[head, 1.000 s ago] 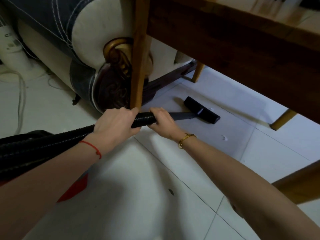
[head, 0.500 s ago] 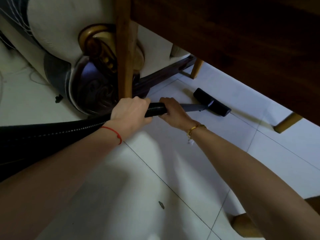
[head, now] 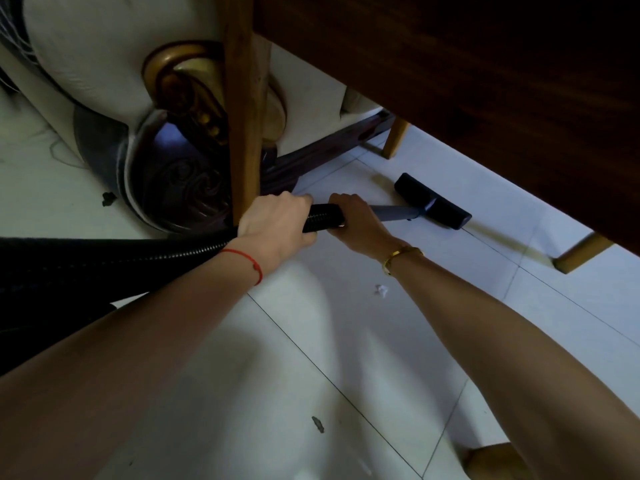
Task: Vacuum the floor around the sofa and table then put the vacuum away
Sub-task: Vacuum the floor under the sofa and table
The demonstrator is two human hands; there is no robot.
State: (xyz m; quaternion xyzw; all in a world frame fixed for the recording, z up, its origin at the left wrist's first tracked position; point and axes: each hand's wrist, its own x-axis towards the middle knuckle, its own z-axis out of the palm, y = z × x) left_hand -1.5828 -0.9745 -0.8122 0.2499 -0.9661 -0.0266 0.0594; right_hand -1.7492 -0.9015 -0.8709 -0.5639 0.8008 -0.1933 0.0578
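1. White floor tiles [head: 346, 341] with thin dark grout lines fill the lower view; the dark wooden table [head: 467, 81] hangs over the upper right.
2. Compared with a second ago, the view has dropped lower and nearer, so the tabletop no longer shows, only the table's underside and apron.
3. Since then the black floor nozzle [head: 433, 206] has slid further under the table, and now lies flat on the tiles beneath the apron edge.
4. Both hands have kept the same grasp throughout. The left hand [head: 277, 226] wraps its fingers round the ribbed black hose [head: 138, 258], just beside the near table leg [head: 244, 116].
5. The right hand [head: 356, 220] curls round the hose end where the grey wand [head: 398, 213] begins, further under the table than the left.
6. Behind the near table leg stands the sofa [head: 104, 64], its carved dark base [head: 180, 188] touching the floor; the hose passes close in front of it.
7. Open tile lies under the table between its far leg [head: 394, 138] and right leg [head: 581, 252].
8. One white paper scrap [head: 381, 289] lies on the tiles on the viewer's side of the table edge, below the right wrist; a dark fleck [head: 318, 424] sits nearer the viewer.
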